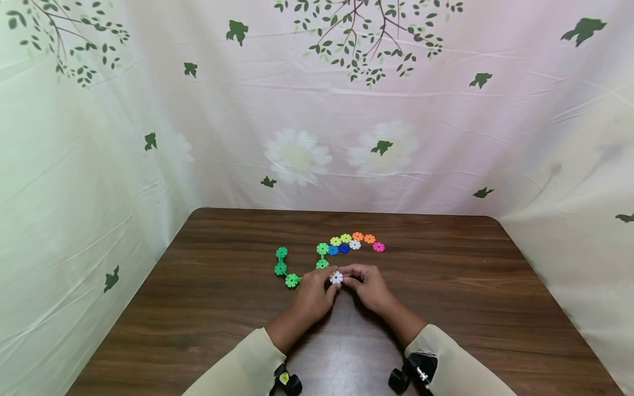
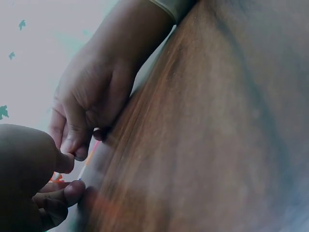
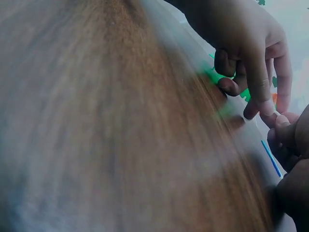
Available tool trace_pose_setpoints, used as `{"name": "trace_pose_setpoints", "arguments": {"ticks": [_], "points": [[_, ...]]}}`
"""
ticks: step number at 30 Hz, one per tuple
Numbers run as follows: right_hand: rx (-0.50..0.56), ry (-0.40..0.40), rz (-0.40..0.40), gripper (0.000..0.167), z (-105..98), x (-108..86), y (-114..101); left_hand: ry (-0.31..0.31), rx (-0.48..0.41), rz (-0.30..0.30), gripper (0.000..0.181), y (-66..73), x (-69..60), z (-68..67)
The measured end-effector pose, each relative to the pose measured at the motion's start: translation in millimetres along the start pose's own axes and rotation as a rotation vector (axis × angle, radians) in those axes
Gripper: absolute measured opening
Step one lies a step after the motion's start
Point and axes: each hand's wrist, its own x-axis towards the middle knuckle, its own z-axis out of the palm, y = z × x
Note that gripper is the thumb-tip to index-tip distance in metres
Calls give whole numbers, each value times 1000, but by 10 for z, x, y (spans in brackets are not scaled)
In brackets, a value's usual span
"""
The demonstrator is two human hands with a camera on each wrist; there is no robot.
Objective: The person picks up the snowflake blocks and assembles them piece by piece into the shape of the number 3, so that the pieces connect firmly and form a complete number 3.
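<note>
Fingers (image 1: 354, 269) of L hand (image 1: 313, 291) & R hand (image 1: 370, 287) pinch wht notched disc (image 1: 336, 277) btwn them, nr grn disc (image 1: 322, 264).

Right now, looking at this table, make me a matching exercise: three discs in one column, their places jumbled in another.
1. Pink disc
2. Dark blue disc
3. Nearest white disc

A. Between a lighter blue disc and a second white disc
B. Between the left hand and right hand
C. Farthest right of the discs, head view

Pairs: 1-C, 2-A, 3-B
</note>
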Motion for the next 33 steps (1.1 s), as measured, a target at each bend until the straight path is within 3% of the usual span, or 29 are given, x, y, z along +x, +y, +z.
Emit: {"name": "trace_pose_setpoints", "arguments": {"ticks": [5,11,14,22,27,33], "points": [[-36,48,-13,17,-28,14,14,-13,-42,-30,28,30,4,-3],[-54,155,-18,19,-122,67,56,-12,-29,-49,32,26,3,33],[-91,209,-34,20,-169,107,81,-46,-36,-86,33,47,18,24],[-242,350,-77,21,-254,226,184,-35,-36,-38,31,19,-22,37],[-358,381,-122,22,-318,262,229,-21,-27,-22,30,21,-17,42],[-437,401,-77,22,-391,304,280,-42,-34,-55,33,37,-21,38]]}}
